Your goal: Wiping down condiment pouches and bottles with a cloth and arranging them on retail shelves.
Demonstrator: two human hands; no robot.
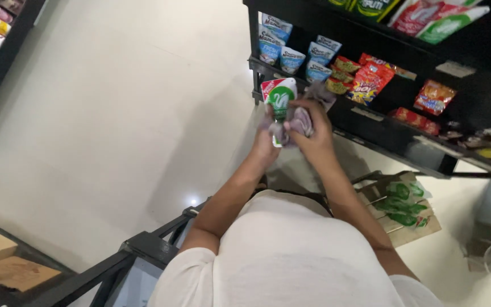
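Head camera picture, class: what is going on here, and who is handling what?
A person in a white shirt stands in a shop aisle and holds a white and green packet upright in the left hand. The right hand presses a pale purple cloth against it. Just beyond stands a black shelf with blue and white cups and red snack bags. A cardboard box of green packets lies on the floor.

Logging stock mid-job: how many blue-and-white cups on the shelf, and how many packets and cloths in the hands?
Blue-and-white cups: 6 visible on the black shelf
Green-and-white packet: 1, in the left hand
Purple cloth: 1, under the right hand
Total: 8
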